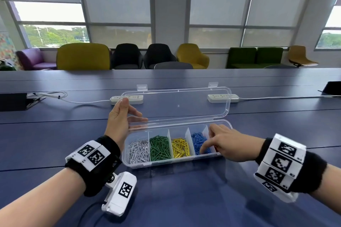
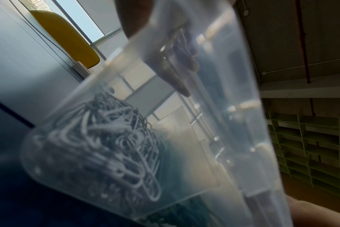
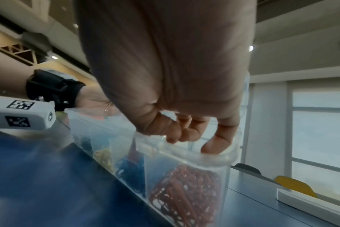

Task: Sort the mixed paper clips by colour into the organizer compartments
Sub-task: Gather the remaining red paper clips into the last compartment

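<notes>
A clear organizer [image 1: 166, 163] lies on the blue table with its lid [image 1: 177, 105] swung open toward the back. Its compartments hold white clips [image 1: 139, 151], green clips [image 1: 159, 148], yellow clips [image 1: 180, 147] and blue clips [image 1: 198, 140]. Red clips [image 3: 184, 188] fill the right end compartment, which my right hand hides in the head view. My left hand [image 1: 135, 110] rests relaxed against the box's back left corner. My right hand [image 1: 207, 142] hovers over the right end with curled fingers [image 3: 175, 133], one digit dipping inside the rim. No clip shows between them.
Two white power strips [image 1: 127, 99] [image 1: 222, 97] with cables lie behind the lid. A black floor-box unit [image 1: 13, 101] sits at the far left and a dark object [image 1: 332, 88] at the far right. Chairs line the window wall beyond the table [image 1: 55, 134].
</notes>
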`<move>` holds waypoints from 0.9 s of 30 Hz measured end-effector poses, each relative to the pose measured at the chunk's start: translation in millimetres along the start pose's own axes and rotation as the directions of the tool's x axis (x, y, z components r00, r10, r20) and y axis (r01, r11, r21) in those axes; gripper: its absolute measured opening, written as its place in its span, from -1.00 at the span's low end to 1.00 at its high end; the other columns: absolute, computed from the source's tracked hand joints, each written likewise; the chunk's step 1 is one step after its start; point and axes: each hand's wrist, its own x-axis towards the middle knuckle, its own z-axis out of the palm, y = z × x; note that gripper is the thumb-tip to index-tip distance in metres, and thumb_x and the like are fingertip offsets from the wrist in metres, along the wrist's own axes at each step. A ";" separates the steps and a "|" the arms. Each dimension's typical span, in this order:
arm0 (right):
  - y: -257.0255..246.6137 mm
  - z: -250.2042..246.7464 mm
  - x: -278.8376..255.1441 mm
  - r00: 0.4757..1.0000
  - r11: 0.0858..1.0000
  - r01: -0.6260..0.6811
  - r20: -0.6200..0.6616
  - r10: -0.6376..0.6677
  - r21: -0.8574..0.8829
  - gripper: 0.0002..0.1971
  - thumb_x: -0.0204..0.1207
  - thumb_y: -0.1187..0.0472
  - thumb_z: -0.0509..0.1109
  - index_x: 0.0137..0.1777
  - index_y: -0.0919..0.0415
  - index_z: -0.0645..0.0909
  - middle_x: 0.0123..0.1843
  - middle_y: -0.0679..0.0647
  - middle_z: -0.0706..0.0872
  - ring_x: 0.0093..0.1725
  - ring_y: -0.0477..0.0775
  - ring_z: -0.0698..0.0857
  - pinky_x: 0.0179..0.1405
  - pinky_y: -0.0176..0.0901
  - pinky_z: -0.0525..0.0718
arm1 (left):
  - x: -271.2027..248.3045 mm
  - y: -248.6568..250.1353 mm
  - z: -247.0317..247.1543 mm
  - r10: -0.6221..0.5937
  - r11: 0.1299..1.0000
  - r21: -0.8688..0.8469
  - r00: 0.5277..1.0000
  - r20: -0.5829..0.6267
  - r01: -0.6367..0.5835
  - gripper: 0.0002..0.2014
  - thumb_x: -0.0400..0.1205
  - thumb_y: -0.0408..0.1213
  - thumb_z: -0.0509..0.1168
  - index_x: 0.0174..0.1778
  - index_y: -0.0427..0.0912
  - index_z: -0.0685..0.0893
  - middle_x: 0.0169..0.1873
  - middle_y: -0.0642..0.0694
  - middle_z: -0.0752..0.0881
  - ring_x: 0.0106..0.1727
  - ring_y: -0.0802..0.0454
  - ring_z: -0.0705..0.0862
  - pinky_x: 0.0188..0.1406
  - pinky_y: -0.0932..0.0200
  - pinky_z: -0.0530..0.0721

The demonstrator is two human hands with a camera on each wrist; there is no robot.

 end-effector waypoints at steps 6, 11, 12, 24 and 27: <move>5.6 -3.3 2.4 0.992 0.998 -0.041 -0.121 0.045 0.041 -0.48 0.63 0.30 0.02 0.47 -0.26 0.36 0.04 -0.05 0.23 0.17 0.02 0.37 0.15 -0.11 0.42 | -0.2 0.4 0.7 0.001 1.000 -0.008 1.000 -0.011 -0.001 -0.61 0.71 0.02 0.02 -0.30 -0.17 0.47 -0.40 -0.12 0.63 -0.41 -0.03 0.77 -0.33 -0.09 0.76; 13.4 -9.3 -12.5 0.942 0.991 -0.130 -0.318 0.112 -0.036 -0.70 0.66 0.13 0.10 0.20 -0.23 0.58 -0.01 -0.11 0.30 0.22 -0.03 0.41 0.13 -0.16 0.42 | 1.6 -1.9 0.6 0.004 1.000 -0.003 1.000 -0.020 -0.004 -0.60 0.71 0.02 0.02 -0.31 -0.18 0.47 -0.44 -0.09 0.65 -0.40 -0.04 0.77 -0.30 -0.12 0.76; 13.3 -7.4 -15.7 0.947 0.981 -0.155 -0.299 0.114 -0.116 -0.70 0.67 0.13 0.10 0.19 -0.22 0.60 -0.02 -0.12 0.27 0.20 -0.03 0.37 0.07 -0.17 0.35 | 1.6 -2.3 0.5 0.003 1.000 0.000 1.000 -0.023 -0.003 -0.60 0.72 0.02 0.02 -0.32 -0.18 0.47 -0.44 -0.10 0.64 -0.40 -0.04 0.77 -0.30 -0.12 0.76; 23.6 1.4 -11.5 0.958 0.969 -0.197 -0.241 0.158 -0.148 -0.61 0.66 0.19 0.08 0.23 -0.31 0.58 -0.03 -0.08 0.23 0.04 -0.06 0.19 0.09 -0.08 0.28 | 3.3 -3.5 0.4 0.009 1.000 -0.009 0.999 -0.036 -0.010 -0.60 0.71 0.02 0.03 -0.32 -0.18 0.47 -0.48 -0.09 0.65 -0.42 -0.04 0.77 -0.39 -0.05 0.75; 35.4 -7.2 -14.2 0.879 0.960 -0.082 -0.434 0.196 0.267 -0.68 0.57 0.24 0.23 -0.18 -0.21 0.70 -0.14 -0.11 0.45 -0.13 -0.12 0.40 -0.04 -0.28 0.41 | 4.5 -4.8 0.5 0.009 1.000 -0.015 0.999 -0.034 -0.010 -0.60 0.70 0.03 0.03 -0.32 -0.18 0.48 -0.51 -0.05 0.66 -0.42 -0.03 0.77 -0.41 -0.03 0.76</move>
